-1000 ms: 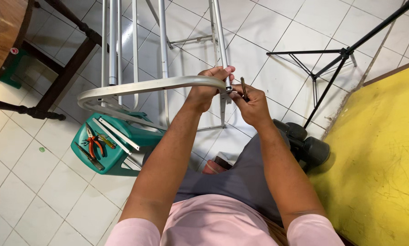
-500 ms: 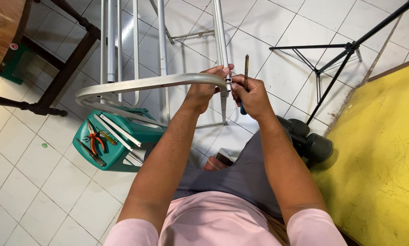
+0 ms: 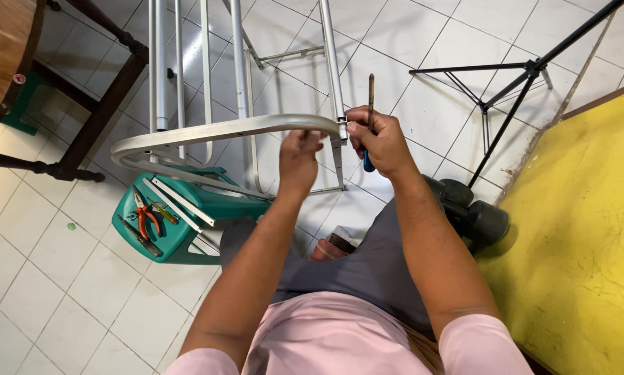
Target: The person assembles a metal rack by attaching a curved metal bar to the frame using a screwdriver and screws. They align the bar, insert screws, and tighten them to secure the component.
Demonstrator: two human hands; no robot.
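Observation:
My left hand (image 3: 299, 158) sits just under a curved aluminium tube (image 3: 208, 132), its loosened fingertips touching the tube's lower edge near the right end. My right hand (image 3: 381, 142) grips a screwdriver (image 3: 371, 97) with a blue handle, the shaft pointing up. Its thumb and forefinger rest beside the bracket (image 3: 341, 128) where the curved tube meets an upright rail. The tube belongs to an aluminium rack frame (image 3: 241, 62) lying over the tiled floor.
A green plastic stool (image 3: 208, 205) below the tube carries orange-handled pliers (image 3: 143, 215), metal strips (image 3: 176, 201) and other tools. Dark wooden table legs (image 3: 82, 132) stand at left, a black tripod (image 3: 520, 76) at upper right, a yellow surface (image 3: 583, 229) at right, black round objects (image 3: 475, 219) by my knee.
My left hand has let go of the curved tube's end and dropped just below it. My right hand turned the screwdriver upright and moved up against the bracket.

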